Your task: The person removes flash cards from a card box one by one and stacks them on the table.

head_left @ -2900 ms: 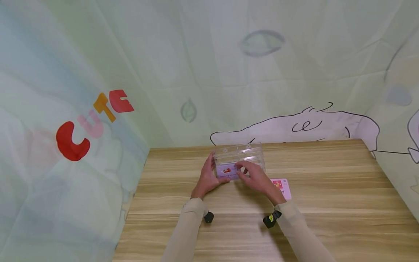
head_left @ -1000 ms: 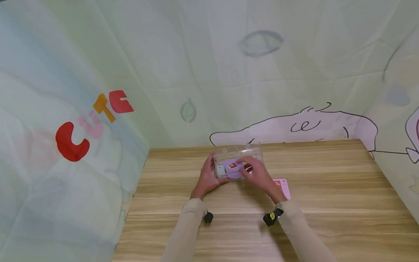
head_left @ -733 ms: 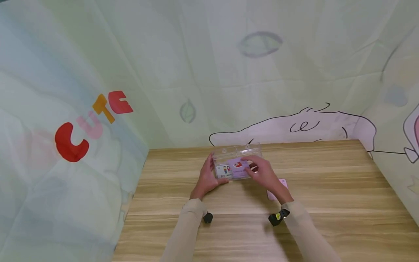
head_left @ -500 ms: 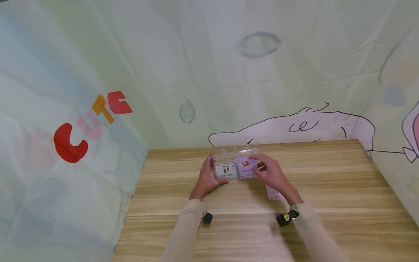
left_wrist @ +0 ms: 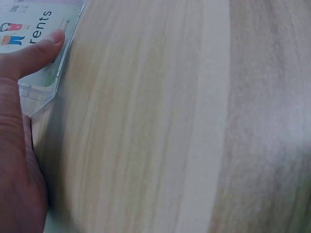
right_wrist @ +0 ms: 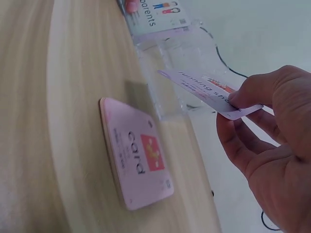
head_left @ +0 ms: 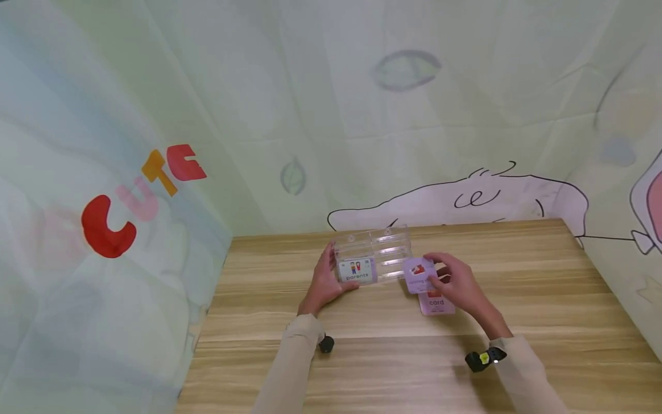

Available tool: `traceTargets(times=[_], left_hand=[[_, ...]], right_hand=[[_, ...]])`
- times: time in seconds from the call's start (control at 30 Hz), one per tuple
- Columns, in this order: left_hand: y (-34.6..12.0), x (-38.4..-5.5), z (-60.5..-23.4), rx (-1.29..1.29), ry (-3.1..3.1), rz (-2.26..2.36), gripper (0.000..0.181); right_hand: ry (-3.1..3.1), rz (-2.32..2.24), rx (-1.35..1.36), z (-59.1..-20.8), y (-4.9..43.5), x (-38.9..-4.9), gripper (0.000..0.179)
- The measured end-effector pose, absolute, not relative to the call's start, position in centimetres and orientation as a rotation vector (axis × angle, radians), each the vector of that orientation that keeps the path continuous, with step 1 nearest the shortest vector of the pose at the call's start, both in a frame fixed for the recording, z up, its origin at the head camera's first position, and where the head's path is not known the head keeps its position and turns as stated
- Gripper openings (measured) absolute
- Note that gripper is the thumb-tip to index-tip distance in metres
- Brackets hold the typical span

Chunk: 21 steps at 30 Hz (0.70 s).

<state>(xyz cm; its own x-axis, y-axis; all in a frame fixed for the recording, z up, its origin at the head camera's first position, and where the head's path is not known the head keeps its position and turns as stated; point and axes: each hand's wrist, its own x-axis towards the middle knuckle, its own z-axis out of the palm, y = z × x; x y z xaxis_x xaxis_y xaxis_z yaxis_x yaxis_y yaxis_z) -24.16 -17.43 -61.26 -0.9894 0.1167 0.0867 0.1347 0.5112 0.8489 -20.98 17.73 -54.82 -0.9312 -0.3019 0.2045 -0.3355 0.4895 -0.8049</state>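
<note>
A clear plastic card rack (head_left: 391, 253), with stepped tiers in two columns, stands near the table's back edge. My left hand (head_left: 324, 283) grips its left end, thumb lapping over the front. In the left column's lowest tier sits a white "parents" flash card (head_left: 355, 270), a purple edge showing beside it. My right hand (head_left: 457, 283) pinches a purple flash card (head_left: 418, 276) with a red shoe picture by its right side, just off the rack's right end. In the right wrist view this card (right_wrist: 204, 92) is tilted, thumb on its printed face.
A stack of pink flash cards (right_wrist: 133, 155), the top one reading "card", lies on the wooden table (head_left: 289, 356) below my right hand. A printed cloth backdrop (head_left: 320, 126) rises behind the table. The rack's right column shows bare tiers.
My right hand has drawn the purple card rightward from in front of the "parents" card, past the rack's right column, uncovering both. My left hand keeps its hold on the rack.
</note>
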Motion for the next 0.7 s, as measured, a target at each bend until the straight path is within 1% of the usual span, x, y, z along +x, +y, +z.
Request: traceTargets(times=[0.27, 0.7], left_hand=[[-17.5, -24.3, -61.2, -0.218, -2.725, -1.520, 0.134], [-17.5, -24.3, -61.4, -0.218, -2.729, -1.524, 0.132]], right_hand=[[-2.717, 1.521, 0.474, -56.2, 19.7, -19.7, 0.049], [-2.814, 1.573, 0.351, -57.7, 20.8, -18.9, 0.049]])
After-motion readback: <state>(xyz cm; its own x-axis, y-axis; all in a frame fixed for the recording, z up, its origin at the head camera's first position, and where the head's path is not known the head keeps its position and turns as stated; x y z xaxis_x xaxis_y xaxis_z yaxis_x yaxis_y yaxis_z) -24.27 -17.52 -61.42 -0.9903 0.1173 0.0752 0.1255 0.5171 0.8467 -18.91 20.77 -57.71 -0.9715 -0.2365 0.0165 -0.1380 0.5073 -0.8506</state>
